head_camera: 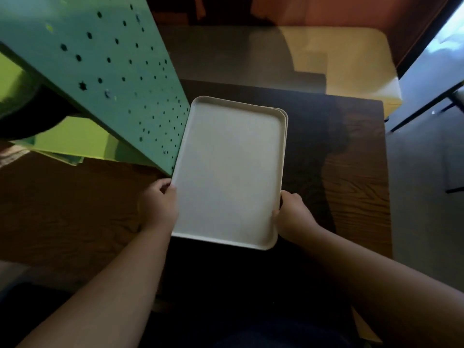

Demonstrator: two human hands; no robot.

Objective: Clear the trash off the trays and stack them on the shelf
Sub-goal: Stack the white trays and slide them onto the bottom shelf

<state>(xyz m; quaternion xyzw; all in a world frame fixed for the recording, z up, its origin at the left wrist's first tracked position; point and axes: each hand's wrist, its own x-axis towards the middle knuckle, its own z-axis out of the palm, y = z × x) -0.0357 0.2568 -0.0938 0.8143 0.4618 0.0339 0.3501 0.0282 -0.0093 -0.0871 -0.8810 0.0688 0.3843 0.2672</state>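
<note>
A cream tray with nothing on it lies lengthwise in front of me. The rim of a second tray shows under it at the far right corner. My left hand grips the stack's left edge near its close end. My right hand grips the right edge opposite. The stack is above a dark wooden table. Whether it rests on the table or is lifted I cannot tell. No trash is in view.
A green perforated shelf panel slants in from the upper left, and its lower corner is close to the tray's left edge. Yellow-green sheets lie under it. A cream bench seat and grey floor lie to the right.
</note>
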